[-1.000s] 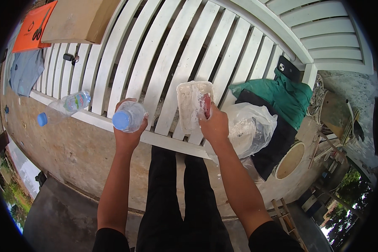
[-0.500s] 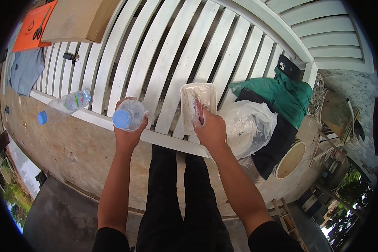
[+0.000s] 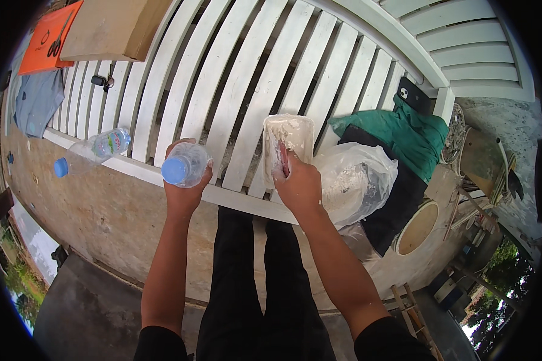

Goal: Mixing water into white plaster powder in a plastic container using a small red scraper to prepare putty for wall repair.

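My left hand [image 3: 185, 191] is wrapped round a clear plastic bottle [image 3: 193, 165] with a blue cap, held upright at the front edge of the white slatted bench [image 3: 232, 135]. In my right hand [image 3: 300, 185] is a tool with a red handle [image 3: 284, 159], its far end inside a pale rectangular tub [image 3: 310, 133]. Whitish paste smears the tub's inside and my fingers. The tool's working end is too hidden to name. Right of the tub sits a clear plastic bag [image 3: 373, 180] holding white powder.
A second bottle [image 3: 108, 144] lies at the bench's front left. Keys [image 3: 107, 82], a cardboard box [image 3: 111, 30] and scissors [image 3: 55, 46] on an orange packet [image 3: 42, 36] are farther left. Green cloth [image 3: 397, 135], dark cloth [image 3: 397, 225] and a phone [image 3: 412, 96] lie at right.
The tub has shifted slightly to the right and away from me. My right hand and the red-handled tool have moved a little with it. My left hand stays put round the bottle.
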A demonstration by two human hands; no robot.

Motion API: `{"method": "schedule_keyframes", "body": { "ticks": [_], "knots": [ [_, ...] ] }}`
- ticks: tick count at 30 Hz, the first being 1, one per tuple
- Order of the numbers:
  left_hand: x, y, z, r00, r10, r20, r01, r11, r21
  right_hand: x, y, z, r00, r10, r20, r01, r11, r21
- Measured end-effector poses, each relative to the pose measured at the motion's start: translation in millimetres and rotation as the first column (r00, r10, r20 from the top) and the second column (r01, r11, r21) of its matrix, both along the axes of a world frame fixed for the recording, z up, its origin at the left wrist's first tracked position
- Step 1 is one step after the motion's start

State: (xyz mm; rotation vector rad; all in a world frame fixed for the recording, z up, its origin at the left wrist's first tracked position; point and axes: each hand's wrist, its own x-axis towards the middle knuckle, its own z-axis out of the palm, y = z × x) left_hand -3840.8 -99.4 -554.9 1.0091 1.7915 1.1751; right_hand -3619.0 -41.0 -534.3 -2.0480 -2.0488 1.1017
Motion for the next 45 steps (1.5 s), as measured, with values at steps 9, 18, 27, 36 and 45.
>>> {"method": "schedule_keyframes", "body": {
  "ticks": [9,18,27,36,45],
  "knots": [
    [-6,-1,-1,1.000,-0.020,-0.020,0.021,1.000,0.017,17,17,12,0.997,-0.072,-0.003,0.072,0.995,-0.065],
    [-1,0,-4,0.990,-0.059,-0.130,0.067,0.996,0.056,21,13,-1,0.995,-0.095,0.043,0.096,0.995,-0.018],
    [-1,1,0,1.000,-0.013,0.023,0.012,1.000,0.024,5,9,-17,0.987,0.105,0.123,-0.111,0.993,0.041],
    [-1,2,0,1.000,0.000,0.001,0.000,1.000,-0.004,12,8,-8,0.999,0.020,-0.038,-0.020,1.000,-0.003],
    [4,3,0,1.000,0.011,0.003,-0.011,1.000,-0.024,2,27,0,0.996,0.003,-0.093,0.000,0.999,0.038]
  ]
}}
